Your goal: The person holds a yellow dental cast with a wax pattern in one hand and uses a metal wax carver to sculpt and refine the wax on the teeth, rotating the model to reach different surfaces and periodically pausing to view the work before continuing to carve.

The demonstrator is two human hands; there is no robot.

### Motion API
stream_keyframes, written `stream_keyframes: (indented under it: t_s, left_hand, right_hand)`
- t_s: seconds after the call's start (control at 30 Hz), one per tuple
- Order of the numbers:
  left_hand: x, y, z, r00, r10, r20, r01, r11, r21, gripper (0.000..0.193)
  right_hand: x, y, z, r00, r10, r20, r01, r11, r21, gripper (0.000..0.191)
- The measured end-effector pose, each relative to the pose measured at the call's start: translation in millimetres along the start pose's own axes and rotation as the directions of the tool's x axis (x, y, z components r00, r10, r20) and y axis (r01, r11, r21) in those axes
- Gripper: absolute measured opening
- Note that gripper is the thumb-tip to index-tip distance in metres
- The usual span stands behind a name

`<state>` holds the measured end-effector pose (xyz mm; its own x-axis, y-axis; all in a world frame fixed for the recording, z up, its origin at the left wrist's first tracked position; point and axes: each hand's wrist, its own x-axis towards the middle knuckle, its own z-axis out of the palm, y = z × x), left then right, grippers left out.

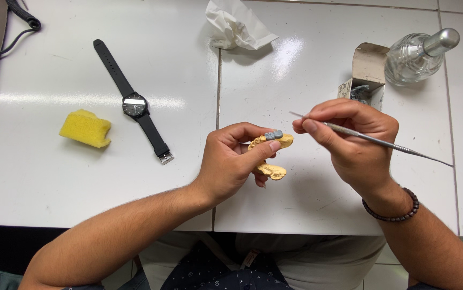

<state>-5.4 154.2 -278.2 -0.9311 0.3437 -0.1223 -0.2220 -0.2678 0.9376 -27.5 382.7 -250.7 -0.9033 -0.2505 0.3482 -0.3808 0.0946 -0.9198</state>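
The left hand (230, 161) holds a yellow tooth model (270, 156) tight in its fingers, above the white desk (108, 177). A small grey piece (274, 134) sits on top of the model. The right hand (352, 142) pinches a thin metal tool (381, 142) just beside the model. A black watch (134, 103) and a yellow sponge (85, 128) lie well apart to the left.

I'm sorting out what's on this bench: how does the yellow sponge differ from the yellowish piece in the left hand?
The yellow sponge lies loose on the white table, untouched; the dental model is pinched in the left hand. The sponge is brighter and blocky; the model is paler, lumpy, with grey teeth on top. Both are yellowish.
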Motion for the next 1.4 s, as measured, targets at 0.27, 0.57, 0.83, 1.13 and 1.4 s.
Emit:
stream_keyframes:
  t_s: [0.27, 0.57, 0.83, 1.13, 1.4]
  left_hand:
    - [-3.2, -3.5, 2.9, 0.995, 0.094, -0.021, -0.092, 0.993, 0.071, 0.029]
    - [-4.0, -7.0, 1.7, 0.983, 0.182, -0.019, -0.179, 0.978, 0.106, 0.028]
    - [-3.2, -7.8, 1.8, 0.985, 0.169, -0.021, -0.166, 0.980, 0.110, 0.027]
    - [-3.7, -7.4, 2.3, 0.990, 0.141, -0.025, -0.138, 0.986, 0.088, 0.029]
    - [-3.8, -8.8, 2.0, 0.983, 0.183, -0.032, -0.179, 0.978, 0.111, 0.029]
  right_hand:
    - [-5.1, -1.4, 0.0, 0.996, -0.047, 0.072, 0.050, 0.998, -0.048, 0.015]
    - [-2.7, -1.6, 0.8, 0.992, -0.082, 0.100, 0.093, 0.990, -0.102, 0.017]
    - [-3.1, -2.4, 4.1, 0.988, -0.115, 0.099, 0.130, 0.978, -0.165, 0.019]
    - [-6.2, -3.7, 6.1, 0.993, -0.089, 0.071, 0.098, 0.985, -0.139, 0.018]
    - [-6.3, -2.8, 8.4, 0.994, -0.091, 0.066, 0.100, 0.985, -0.144, 0.018]
